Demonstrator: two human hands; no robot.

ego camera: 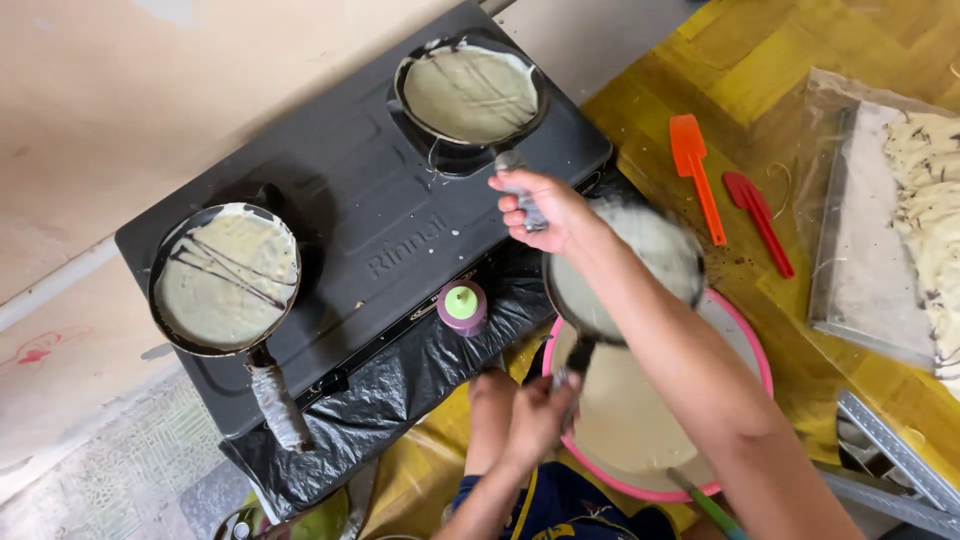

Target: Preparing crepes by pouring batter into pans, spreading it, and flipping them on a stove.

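1. Head view: right hand (540,208) is closed around the wrapped handle of the rear pan (470,95), which sits at 12 o'clock on the black stove (350,200).
2. Left hand (535,420) is fisted on the handle of a small dark pan (620,270), held tilted at 3 o'clock of centre above the pink-rimmed basin (745,340) of pale batter; this pan is motion-blurred.
3. A third pan (225,278) sits at 9 o'clock: round, thin cream crepe with dark streaks, tape-wrapped handle.
4. A pink and green knob (463,305) sits at the stove's front edge, on crinkled black plastic.
5. An orange spatula (697,175) and a red spatula (757,220) lie at 2 o'clock on the yellow wooden surface (760,60).
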